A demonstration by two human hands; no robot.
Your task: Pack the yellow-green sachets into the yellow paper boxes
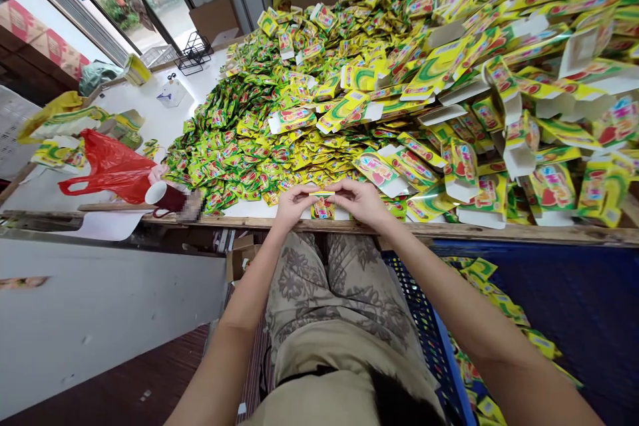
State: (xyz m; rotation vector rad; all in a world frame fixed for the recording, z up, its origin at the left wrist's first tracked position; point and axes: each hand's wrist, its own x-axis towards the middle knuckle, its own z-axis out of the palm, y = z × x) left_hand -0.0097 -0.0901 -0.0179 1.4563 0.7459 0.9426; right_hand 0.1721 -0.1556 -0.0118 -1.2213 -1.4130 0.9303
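Observation:
My left hand (298, 205) and my right hand (362, 202) meet at the table's front edge, fingers closed. Between them they pinch a small yellow-green packet (322, 208) with a red fruit picture, one hand at each side. Part of its upper edge is hidden by my fingers. Just behind and to the left lies a heap of similar small packets (234, 153). To the right of my right hand are many printed cardboard boxes (459, 170), several with open white flaps, piled over one another.
Left on the table (210, 73) are a red plastic bag (112, 163), a dark mug (170, 198) with a white inside, and a black wire rack (194, 53). A blue crate (424, 319) with more packets stands below at the right. A wooden strip (499, 234) edges the table.

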